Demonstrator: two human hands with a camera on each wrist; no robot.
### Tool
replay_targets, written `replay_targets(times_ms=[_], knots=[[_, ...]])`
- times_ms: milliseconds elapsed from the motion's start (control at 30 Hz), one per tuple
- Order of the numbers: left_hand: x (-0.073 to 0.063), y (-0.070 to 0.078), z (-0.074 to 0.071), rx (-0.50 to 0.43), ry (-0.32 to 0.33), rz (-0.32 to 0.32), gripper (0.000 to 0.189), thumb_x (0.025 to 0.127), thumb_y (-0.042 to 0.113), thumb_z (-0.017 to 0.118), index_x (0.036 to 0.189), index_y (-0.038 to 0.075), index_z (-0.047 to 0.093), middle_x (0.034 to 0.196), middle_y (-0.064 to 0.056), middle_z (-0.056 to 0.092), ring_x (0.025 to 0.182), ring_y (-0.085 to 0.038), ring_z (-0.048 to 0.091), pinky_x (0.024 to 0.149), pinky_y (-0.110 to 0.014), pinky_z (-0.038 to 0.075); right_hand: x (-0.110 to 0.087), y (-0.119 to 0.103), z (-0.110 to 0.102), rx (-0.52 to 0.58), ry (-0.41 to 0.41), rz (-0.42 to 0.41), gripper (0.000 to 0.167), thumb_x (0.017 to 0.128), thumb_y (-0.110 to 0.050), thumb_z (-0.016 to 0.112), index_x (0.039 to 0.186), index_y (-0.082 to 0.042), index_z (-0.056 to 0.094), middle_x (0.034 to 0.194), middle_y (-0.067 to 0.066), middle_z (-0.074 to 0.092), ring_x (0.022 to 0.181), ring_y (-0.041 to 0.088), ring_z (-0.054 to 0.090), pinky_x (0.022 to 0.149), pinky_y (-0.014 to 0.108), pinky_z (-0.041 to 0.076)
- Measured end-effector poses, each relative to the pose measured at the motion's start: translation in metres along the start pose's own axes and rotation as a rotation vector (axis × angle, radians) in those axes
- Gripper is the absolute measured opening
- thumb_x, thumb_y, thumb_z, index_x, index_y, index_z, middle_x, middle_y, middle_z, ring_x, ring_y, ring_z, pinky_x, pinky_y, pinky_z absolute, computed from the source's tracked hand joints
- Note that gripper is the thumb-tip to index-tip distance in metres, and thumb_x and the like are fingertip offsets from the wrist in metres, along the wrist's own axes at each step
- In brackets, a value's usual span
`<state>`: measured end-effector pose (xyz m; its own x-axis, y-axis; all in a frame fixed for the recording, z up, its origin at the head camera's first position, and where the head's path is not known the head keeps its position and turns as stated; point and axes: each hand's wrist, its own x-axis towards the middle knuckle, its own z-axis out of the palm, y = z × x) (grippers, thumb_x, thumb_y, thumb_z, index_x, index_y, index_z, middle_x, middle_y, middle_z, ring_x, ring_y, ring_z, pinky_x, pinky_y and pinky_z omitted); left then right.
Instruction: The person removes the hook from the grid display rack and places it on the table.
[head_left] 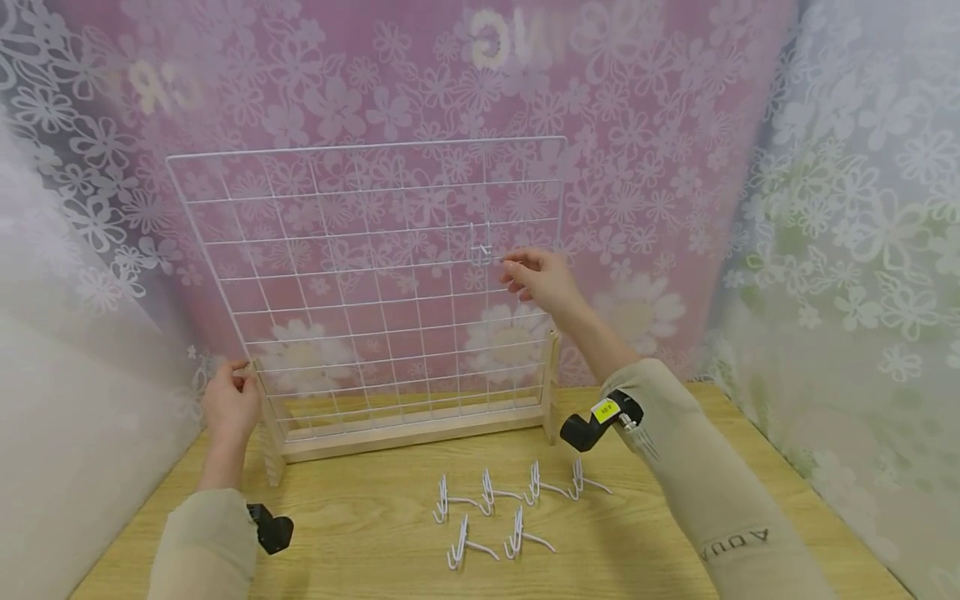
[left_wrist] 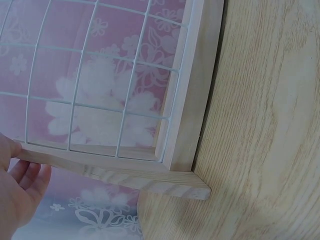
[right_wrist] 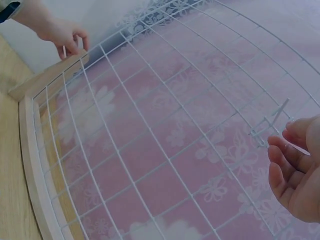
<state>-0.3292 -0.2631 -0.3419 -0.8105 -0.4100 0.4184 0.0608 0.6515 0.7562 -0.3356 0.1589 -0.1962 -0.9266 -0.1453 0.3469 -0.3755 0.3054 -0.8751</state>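
Note:
A white wire grid panel (head_left: pixel 397 188) stands upright in a wooden stand (head_left: pixel 420 429). At the upper right of the grid, my right hand (head_left: pixel 546 287) pinches the prong of a white wire hook (head_left: pixel 481 253) between thumb and fingertips. The hook's back overlaps the grid wires, as the right wrist view also shows the hook (right_wrist: pixel 272 122). My left hand (head_left: pixel 232 404) holds the top of the stand's left upright, thumb on one side and fingers on the other; in the left wrist view that upright (left_wrist: pixel 115 175) runs out from the fingertips.
Several more white wire hooks (head_left: pixel 487 492) lie in two rows on the wood-grain table (head_left: pixel 360 517), in front of the stand. Behind the grid hangs a pink flowered curtain (head_left: pixel 420 92). A pale flowered curtain (head_left: pixel 862 250) closes off the right side.

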Motion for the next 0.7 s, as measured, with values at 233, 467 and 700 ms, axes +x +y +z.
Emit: replay_targets(times_ms=[233, 467, 700], knots=[[0.0, 0.001, -0.002, -0.004, 0.001, 0.003, 0.033, 0.094, 0.006, 0.043, 0.124, -0.007, 0.047, 0.097, -0.027, 0.052, 0.086, -0.038, 0.049, 0.069, -0.044, 0.039, 0.015, -0.009, 0.004, 0.026, 0.034, -0.004, 0.033, 0.096, -0.022, 0.051, 0.123, -0.003, 0.055, 0.099, 0.01, 0.063, 0.084, 0.019, 0.057, 0.08, 0.038, 0.047], [-0.002, 0.001, -0.001, -0.002, 0.012, 0.021, 0.032, 0.094, 0.005, 0.042, 0.124, -0.007, 0.047, 0.096, -0.027, 0.052, 0.084, -0.038, 0.05, 0.069, -0.046, 0.039, 0.02, -0.014, 0.007, 0.034, 0.049, -0.045, 0.031, 0.095, -0.016, 0.053, 0.12, 0.003, 0.056, 0.091, 0.011, 0.063, 0.078, 0.018, 0.057, 0.075, 0.036, 0.049], [-0.003, 0.001, 0.0, 0.0, 0.031, 0.042, 0.03, 0.093, 0.004, 0.044, 0.121, -0.007, 0.048, 0.092, -0.027, 0.053, 0.081, -0.038, 0.05, 0.067, -0.045, 0.038, 0.024, -0.014, 0.012, 0.03, 0.043, -0.019, 0.034, 0.096, -0.021, 0.052, 0.123, -0.001, 0.055, 0.097, 0.013, 0.064, 0.082, 0.02, 0.058, 0.075, 0.034, 0.05]])
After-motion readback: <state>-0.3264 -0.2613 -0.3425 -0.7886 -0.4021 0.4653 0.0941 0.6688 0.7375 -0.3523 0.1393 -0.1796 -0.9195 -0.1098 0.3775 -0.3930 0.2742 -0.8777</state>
